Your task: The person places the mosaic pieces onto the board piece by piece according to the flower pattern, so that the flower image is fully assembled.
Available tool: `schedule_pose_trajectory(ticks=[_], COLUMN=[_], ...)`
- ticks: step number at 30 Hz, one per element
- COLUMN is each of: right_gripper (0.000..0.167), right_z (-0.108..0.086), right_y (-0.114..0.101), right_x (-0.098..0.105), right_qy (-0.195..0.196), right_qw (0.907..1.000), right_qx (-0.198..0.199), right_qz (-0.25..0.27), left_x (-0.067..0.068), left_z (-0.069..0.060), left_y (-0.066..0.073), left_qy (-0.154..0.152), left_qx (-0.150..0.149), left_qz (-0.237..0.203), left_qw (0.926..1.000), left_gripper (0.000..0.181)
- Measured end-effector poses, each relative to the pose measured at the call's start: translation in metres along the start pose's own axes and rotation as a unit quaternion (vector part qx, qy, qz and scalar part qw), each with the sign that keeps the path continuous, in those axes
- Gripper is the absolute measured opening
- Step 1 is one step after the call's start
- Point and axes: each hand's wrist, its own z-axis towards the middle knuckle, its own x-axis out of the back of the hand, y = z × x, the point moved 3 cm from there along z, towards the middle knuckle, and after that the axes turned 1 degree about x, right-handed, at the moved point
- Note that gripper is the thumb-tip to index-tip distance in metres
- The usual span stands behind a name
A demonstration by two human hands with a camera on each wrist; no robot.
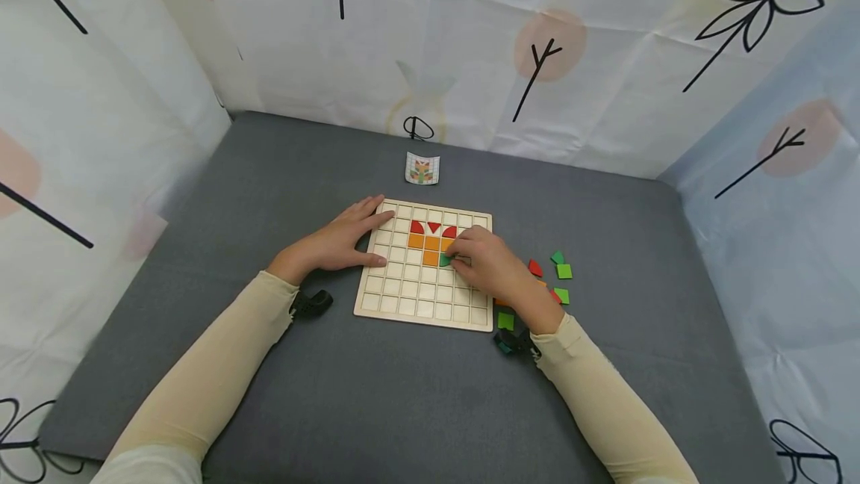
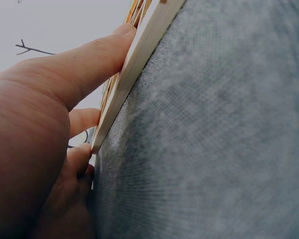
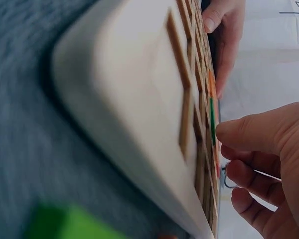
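On the pale wooden grid board (image 1: 409, 305), just toward three o'clock from centre, a green tile (image 1: 444, 261) is partly covered by the right hand's (image 1: 493, 264) bent fingers; whether it is pinched cannot be told. The nine-o'clock edge is touched by the left hand (image 1: 336, 241), fingers straight, thumb spread. A printed paper card (image 1: 422, 169) is seen at twelve.

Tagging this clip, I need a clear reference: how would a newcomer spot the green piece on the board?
In the head view, find the pale grid board on the grey tabletop. By the right hand, look just right of the board's lowest orange square. There sits the partly covered green piece, the only green one visible in the grid.
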Motion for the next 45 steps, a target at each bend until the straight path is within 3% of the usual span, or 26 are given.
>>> schedule_pose_trajectory(ticks=[5, 13, 24, 34, 45], right_gripper=[0.012, 0.020, 0.021, 0.022, 0.027], right_z=[-0.010, -0.043, -0.095, -0.113, -0.115], right_y=[0.008, 0.032, 0.069, 0.086, 0.102], right_x=[0.015, 0.052, 0.094, 0.093, 0.070], right_qy=[0.001, 0.043, 0.043, 0.027, -0.002], right_qw=[0.9993, 0.9949, 0.9791, 0.9718, 0.9615], right_qx=[-0.037, -0.091, -0.194, -0.230, -0.273], right_qz=[0.001, -0.006, -0.042, -0.046, -0.027], left_x=[0.000, 0.001, -0.008, -0.001, -0.002], left_z=[-0.001, -0.001, 0.002, 0.001, 0.000], left_y=[0.000, 0.001, -0.002, -0.002, -0.001], left_qy=[-0.001, -0.005, -0.001, 0.001, -0.003], left_qx=[0.004, 0.009, -0.001, 0.009, 0.010], left_qz=[-0.003, -0.008, -0.008, -0.006, -0.006], left_qw=[1.0000, 0.9999, 1.0000, 0.9999, 0.9999], left_gripper=[0.101, 0.100, 0.101, 0.101, 0.101])
